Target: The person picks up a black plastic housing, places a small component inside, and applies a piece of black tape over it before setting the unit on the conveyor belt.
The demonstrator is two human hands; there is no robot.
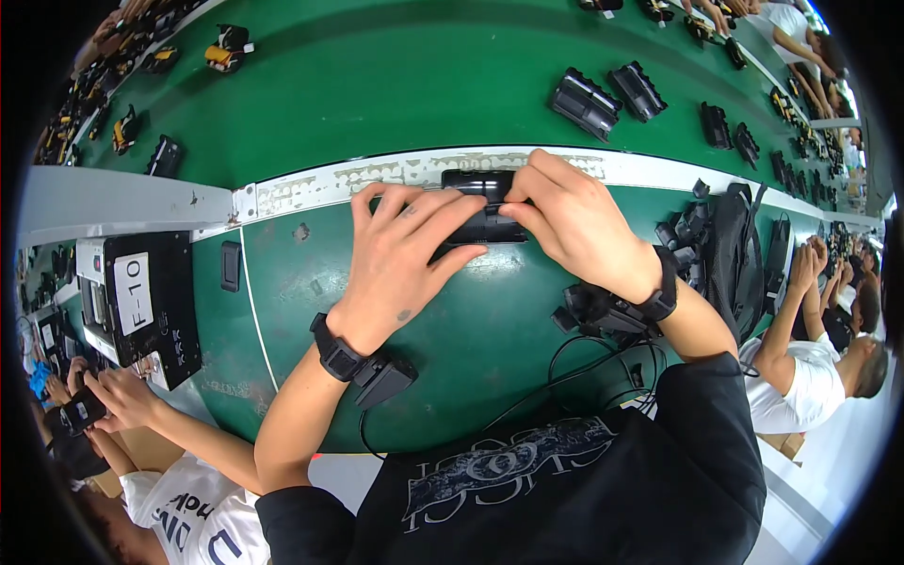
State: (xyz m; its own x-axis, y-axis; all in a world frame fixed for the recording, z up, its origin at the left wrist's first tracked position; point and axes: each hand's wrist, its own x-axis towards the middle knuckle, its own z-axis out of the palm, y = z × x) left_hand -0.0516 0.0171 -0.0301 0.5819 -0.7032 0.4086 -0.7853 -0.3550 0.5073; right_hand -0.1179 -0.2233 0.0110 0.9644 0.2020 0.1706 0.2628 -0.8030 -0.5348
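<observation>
A glossy black plastic housing (480,179) lies on the green bench against the white rail in front of me. My left hand (400,250) grips its left part, the fingers across the top and the thumb along the near side. At the right part of the housing, my right hand (574,212) is closed, thumb and index fingertip pinched together at the middle seam. Whatever those fingertips hold is hidden. Each wrist wears a black band, and a black box-shaped device (386,379) is next to the left one.
Black housings (586,104) lie on the green belt beyond the rail. A black pouch (734,254) and dark parts (686,231) are at right, with cables (603,353) nearer me. At left stand a black labelled machine (151,301) and a small black piece (231,266). Co-workers sit on both sides.
</observation>
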